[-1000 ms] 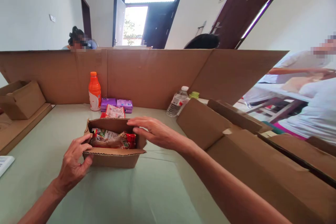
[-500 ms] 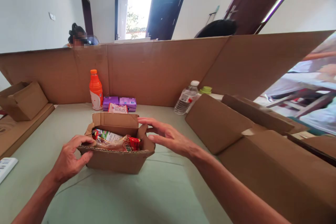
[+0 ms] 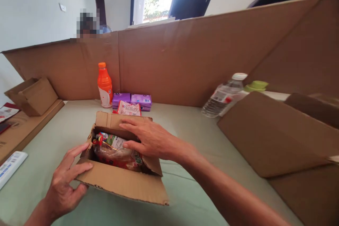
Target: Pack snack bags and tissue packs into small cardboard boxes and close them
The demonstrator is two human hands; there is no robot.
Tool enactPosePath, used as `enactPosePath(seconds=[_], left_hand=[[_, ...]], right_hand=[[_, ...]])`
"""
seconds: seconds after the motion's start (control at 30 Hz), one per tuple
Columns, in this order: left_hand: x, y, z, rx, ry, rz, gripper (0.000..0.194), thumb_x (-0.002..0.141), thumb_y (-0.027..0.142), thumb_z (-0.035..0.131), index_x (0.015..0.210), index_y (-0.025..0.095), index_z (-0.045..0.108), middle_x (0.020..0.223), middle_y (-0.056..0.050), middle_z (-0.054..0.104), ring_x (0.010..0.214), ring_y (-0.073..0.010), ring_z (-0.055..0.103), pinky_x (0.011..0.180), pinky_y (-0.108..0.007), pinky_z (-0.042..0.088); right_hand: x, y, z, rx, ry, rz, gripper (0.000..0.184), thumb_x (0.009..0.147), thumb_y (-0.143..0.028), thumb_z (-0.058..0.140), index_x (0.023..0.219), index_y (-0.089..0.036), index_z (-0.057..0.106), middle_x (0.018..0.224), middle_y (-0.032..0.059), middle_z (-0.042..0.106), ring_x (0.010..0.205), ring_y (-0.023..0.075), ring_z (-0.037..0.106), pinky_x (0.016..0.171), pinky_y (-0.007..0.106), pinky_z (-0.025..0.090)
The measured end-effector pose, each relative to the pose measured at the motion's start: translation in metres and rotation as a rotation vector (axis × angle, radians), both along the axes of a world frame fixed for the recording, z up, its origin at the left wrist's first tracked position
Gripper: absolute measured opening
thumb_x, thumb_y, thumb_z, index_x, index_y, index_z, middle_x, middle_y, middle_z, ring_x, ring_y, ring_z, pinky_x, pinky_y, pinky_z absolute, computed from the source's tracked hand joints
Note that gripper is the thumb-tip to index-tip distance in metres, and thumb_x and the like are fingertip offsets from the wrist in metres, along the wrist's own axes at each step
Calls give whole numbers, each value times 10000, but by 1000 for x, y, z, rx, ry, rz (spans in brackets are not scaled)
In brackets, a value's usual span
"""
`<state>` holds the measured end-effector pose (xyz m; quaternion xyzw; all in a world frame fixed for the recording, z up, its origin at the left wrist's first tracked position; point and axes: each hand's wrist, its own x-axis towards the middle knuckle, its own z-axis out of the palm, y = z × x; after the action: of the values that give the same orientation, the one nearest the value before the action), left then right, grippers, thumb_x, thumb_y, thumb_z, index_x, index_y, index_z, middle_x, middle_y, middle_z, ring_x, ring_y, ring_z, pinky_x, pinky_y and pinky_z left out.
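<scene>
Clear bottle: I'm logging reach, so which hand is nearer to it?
Right. The right hand is over the open box, left of the clear bottle and nearer the camera; the left hand is farther left, at the box's left end.

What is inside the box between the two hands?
In the box is plastic packaging, partly clear, with red, green and white print. The right hand covers part of it. Anything under the packaging cannot be seen.

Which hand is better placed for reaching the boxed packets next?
Probably the right hand: it is over the open box, near the packets; the left hand is at the box's left end.
</scene>
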<state>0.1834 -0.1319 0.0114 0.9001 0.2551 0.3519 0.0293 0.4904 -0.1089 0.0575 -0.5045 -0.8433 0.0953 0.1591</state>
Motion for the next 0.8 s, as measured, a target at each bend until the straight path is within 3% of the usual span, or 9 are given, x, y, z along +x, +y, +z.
enactPosePath(seconds=[0.1, 0.23, 0.33, 0.47, 0.67, 0.8], left_hand=[[2, -1, -1, 32, 16, 14, 443, 816, 40, 504, 1209, 220, 597, 1544, -125, 422, 1379, -291, 472, 1059, -458, 497], [4, 5, 2, 21, 37, -38, 413, 825, 81, 527, 1211, 211, 603, 1403, -141, 592, 1323, -300, 545, 1068, -493, 492], [4, 8, 7, -36, 46, -25, 401, 860, 123, 538, 1246, 224, 586, 1312, -124, 675, 1253, -268, 614, 1064, -454, 509], [1, 8, 10, -126, 28, 125, 483, 895, 227, 600, 1369, 259, 515, 1200, -67, 743, 1172, -225, 671, 1038, -348, 518], [6, 12, 6, -274, -115, 205, 528, 946, 340, 586, 1450, 275, 443, 1109, -48, 758, 1122, -234, 677, 1034, -380, 488], [14, 12, 7, -334, -145, 242, 513, 947, 343, 594, 1437, 281, 454, 1052, -41, 755, 1044, -228, 691, 1019, -402, 500]], right_hand=[[-4, 9, 2, -2, -21, -40, 332, 939, -389, 581, 1183, -182, 670, 1325, 120, 650, 1155, 312, 625, 930, 442, 487], [1, 13, -3, -21, 62, -34, 246, 942, -333, 577, 1110, -200, 698, 1227, 99, 697, 1132, 288, 641, 931, 418, 496], [21, 5, -9, 15, 305, 23, 291, 956, -330, 538, 1175, -220, 696, 1316, 96, 665, 1268, 280, 575, 1011, 442, 486], [55, -15, -21, -25, 535, 103, 408, 917, -482, 613, 1258, -266, 670, 1474, 95, 551, 1354, 289, 511, 1033, 469, 499], [51, -30, -43, 11, 376, 101, 455, 876, -365, 719, 1311, -256, 641, 1536, 115, 481, 1406, 284, 457, 1127, 507, 422], [38, -29, -43, 59, 262, 110, 526, 855, -252, 738, 1360, -229, 595, 1538, 138, 475, 1397, 294, 466, 1124, 522, 429]])
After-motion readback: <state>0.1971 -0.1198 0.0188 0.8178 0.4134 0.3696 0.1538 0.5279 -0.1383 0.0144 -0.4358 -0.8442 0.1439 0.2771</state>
